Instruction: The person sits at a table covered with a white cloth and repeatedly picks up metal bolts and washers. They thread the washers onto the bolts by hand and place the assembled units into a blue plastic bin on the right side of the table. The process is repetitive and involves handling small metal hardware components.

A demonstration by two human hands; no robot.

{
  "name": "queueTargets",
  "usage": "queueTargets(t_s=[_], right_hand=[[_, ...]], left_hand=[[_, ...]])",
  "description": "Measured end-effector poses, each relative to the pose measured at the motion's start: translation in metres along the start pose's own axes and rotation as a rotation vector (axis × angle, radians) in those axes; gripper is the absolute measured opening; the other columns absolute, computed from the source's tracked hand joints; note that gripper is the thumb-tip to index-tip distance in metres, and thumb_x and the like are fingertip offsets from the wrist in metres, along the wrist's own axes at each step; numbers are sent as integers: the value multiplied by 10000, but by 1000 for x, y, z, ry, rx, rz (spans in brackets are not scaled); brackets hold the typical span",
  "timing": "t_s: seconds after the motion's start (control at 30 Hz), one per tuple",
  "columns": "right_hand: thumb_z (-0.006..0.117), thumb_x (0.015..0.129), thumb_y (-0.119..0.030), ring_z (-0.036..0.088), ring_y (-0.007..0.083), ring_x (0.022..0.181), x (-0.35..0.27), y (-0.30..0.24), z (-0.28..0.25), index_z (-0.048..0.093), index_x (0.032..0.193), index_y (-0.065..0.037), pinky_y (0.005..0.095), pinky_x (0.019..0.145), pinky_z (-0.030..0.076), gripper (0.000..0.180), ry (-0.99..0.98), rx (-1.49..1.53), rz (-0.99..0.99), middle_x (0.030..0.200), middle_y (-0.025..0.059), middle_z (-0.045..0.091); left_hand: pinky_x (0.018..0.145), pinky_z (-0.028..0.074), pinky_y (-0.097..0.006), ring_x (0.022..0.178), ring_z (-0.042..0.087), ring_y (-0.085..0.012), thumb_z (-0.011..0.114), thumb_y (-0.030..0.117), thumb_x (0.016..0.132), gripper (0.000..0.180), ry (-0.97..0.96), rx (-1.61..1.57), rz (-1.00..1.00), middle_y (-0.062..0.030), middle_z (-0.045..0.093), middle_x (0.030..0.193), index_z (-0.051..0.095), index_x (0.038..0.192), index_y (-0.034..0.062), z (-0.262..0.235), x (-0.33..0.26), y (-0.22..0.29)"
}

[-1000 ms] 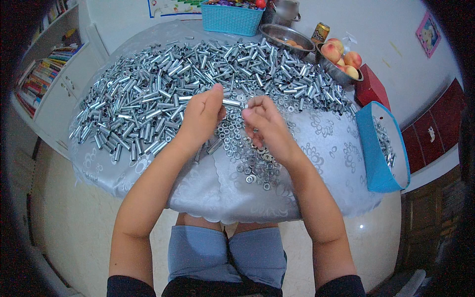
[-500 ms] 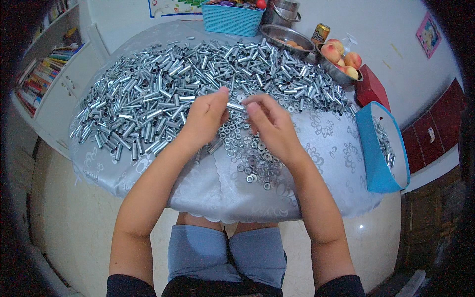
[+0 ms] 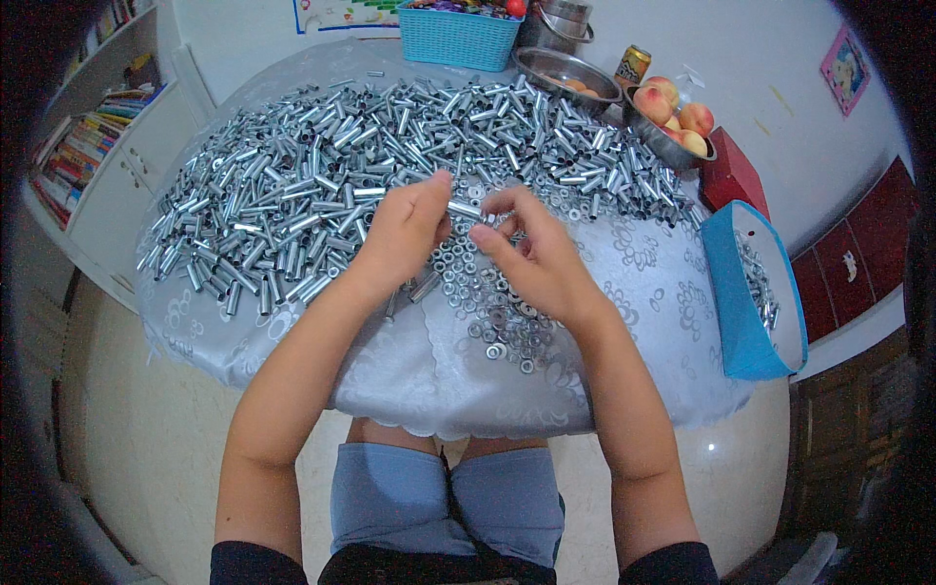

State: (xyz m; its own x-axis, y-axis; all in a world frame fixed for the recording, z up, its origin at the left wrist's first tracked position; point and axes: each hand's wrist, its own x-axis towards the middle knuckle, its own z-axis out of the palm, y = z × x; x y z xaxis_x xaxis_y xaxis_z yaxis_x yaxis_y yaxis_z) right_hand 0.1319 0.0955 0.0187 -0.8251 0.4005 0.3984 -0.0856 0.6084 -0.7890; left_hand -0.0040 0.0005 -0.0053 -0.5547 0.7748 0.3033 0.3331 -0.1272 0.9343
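Observation:
My left hand (image 3: pixel 405 229) is closed on a shiny metal sleeve (image 3: pixel 463 209), whose free end points right. At that end my right hand (image 3: pixel 536 253) has its index finger curled close to the tip, with the thumb lower and apart from it. Whether the index finger touches the sleeve I cannot tell. Below and between the hands lie many small nuts and washers (image 3: pixel 497 319) on the silvery tablecloth (image 3: pixel 390 375). A broad heap of similar metal sleeves (image 3: pixel 322 185) spreads behind and to the left of my hands.
At the right edge stands a blue fabric bin (image 3: pixel 731 292) with metal parts inside. Along the back are a light-blue basket (image 3: pixel 458 41), a metal bowl (image 3: pixel 570 83), a can (image 3: pixel 632 66), a bowl of peaches (image 3: pixel 673 146) and a dark red box (image 3: pixel 733 175).
The thumb of my right hand has moved down and left, away from the index finger, so the fingers are further apart. My left hand holds the sleeve in the same place.

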Motion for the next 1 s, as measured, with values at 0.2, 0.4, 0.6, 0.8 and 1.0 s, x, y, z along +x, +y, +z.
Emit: queueTargets(t_s=[0.2,0.4,0.6,0.8,1.0], right_hand=[[472,880,-250,551,249,659,-1,4,-1,502,894,4,341,616,420,255,-22,27,40,690,154,556],[470,882,-275,540,232,603,-1,3,-5,510,823,4,345,573,412,287,-11,-18,45,635,130,542],[474,883,-299,522,176,588,0,8,-1,518,835,9,309,558,413,314,-78,82,98,621,97,542],[451,890,-333,493,129,564,0,9,2,542,832,-3,287,556,415,347,-82,172,218,612,51,534],[486,878,-302,465,118,548,2,14,-5,529,812,-5,275,551,414,307,-56,70,190,629,47,513]], left_hand=[[422,300,-249,437,374,-81,361,395,913,486,-29,-18,-34,6,427,493,463,573,64,-1,-1,4],[447,326,-251,457,392,-83,364,372,916,488,-60,-47,-77,0,441,502,463,565,48,0,-1,7],[422,307,-241,427,367,-76,364,377,916,490,-58,-120,-108,4,435,492,458,555,58,-1,0,4],[418,294,-242,425,359,-73,364,368,915,483,-77,-108,-128,8,423,484,452,550,65,0,-1,5],[436,301,-243,440,350,-75,361,348,918,473,-138,-35,-65,9,420,487,455,558,56,0,-2,4]])
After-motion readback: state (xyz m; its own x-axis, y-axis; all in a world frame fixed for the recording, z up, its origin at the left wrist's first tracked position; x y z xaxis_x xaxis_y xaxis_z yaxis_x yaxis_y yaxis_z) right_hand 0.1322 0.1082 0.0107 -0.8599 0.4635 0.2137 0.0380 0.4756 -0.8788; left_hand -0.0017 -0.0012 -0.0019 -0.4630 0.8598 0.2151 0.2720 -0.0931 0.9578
